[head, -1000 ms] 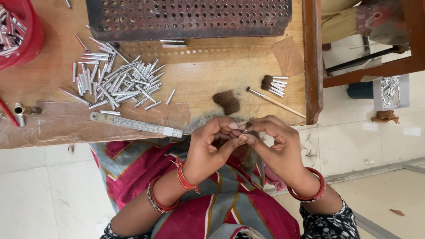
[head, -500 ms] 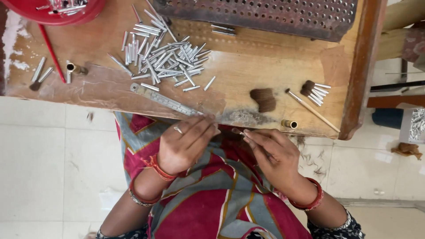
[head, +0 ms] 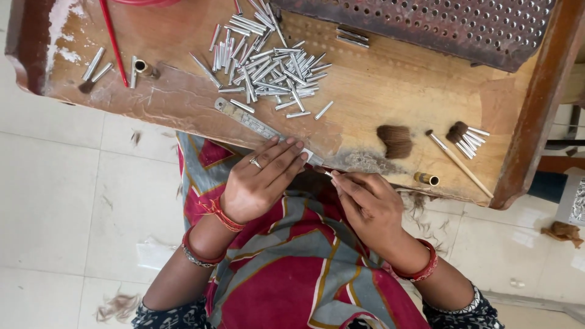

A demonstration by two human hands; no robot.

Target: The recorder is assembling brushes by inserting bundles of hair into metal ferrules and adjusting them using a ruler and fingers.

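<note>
Two hands at the bench edge: right hand (head: 365, 201) pinches a thin metal tube (head: 329, 175) over the lap, left hand (head: 265, 176) lies open, fingertips on the steel ruler (head: 256, 125). Risk, I'd say: a loose pinch drops the tube to the floor; a nudged ruler scatters the tube pile (head: 268, 67).

Red bowl (head: 146, 2) cut off at top edge, perforated tray (head: 426, 24) cropped, small tube (head: 329, 175) mostly hidden in right hand (head: 365, 204)
</note>
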